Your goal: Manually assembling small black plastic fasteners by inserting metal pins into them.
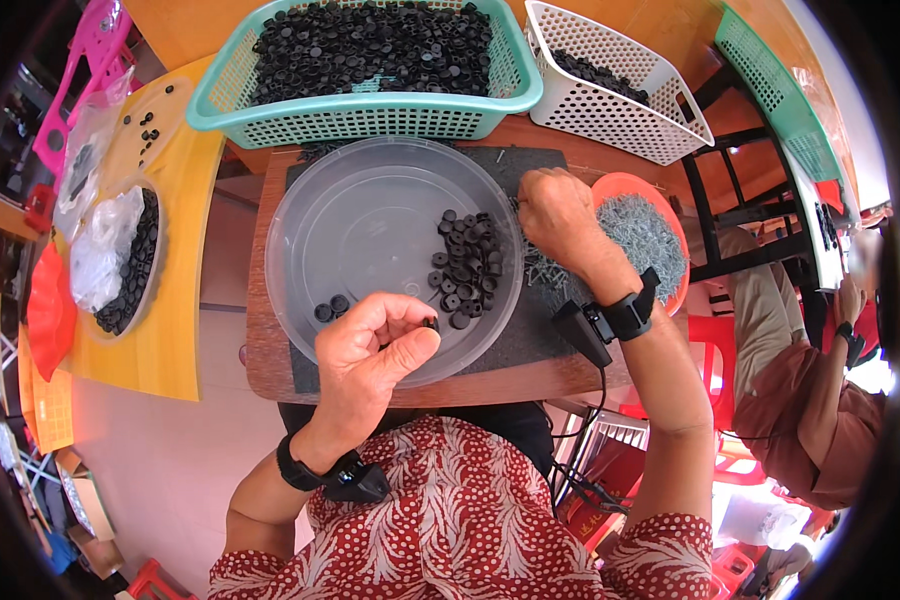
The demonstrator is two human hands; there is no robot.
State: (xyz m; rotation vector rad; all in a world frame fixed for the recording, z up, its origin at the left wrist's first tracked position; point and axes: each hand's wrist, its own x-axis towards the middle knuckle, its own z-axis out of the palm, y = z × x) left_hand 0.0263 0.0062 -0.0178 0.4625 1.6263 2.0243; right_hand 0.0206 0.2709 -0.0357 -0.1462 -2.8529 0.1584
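Observation:
My left hand is over the near rim of a round clear plastic tub, its thumb and fingers pinching a small black plastic cap. A pile of similar black caps lies on the right side of the tub floor, and a few more sit by my left hand. Just beyond the tub's right rim, my right hand is closed with its fingers curled down; anything inside it is hidden. Loose grey screws lie below it, beside an orange bowl heaped with screws.
At the back stand a green basket full of black caps and a white perforated basket holding more. A yellow table on the left carries another container of black parts. Another person sits at the right.

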